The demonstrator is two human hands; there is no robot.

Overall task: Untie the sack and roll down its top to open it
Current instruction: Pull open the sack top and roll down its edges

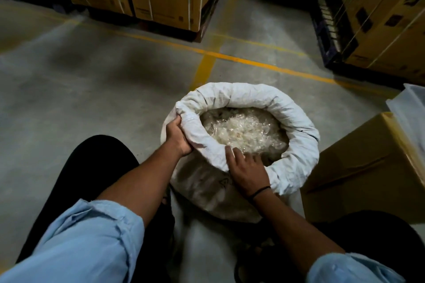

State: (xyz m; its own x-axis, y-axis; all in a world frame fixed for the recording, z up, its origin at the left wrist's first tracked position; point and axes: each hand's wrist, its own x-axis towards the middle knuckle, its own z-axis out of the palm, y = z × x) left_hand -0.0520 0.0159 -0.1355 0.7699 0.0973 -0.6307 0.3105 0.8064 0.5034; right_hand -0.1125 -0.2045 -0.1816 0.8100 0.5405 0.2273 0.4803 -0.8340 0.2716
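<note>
Sack (pixel 296 122) sat open between my knees, top rolled except under my fingers. Left hand (pixel 178 136) clenched the rim fold; right hand (pixel 247 169) lay loose-fingered on it. Risk: uneven pull could tip it, spilling the clear scrap (pixel 243 131).

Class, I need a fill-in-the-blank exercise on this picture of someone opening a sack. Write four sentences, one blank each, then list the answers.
1. The top of the white sack is rolled ____.
2. The left hand grips the sack's ____.
3. The right hand wears a black band on its ____.
4. The lines painted on the floor are ____.

Missing words: down; rim; wrist; yellow
</note>
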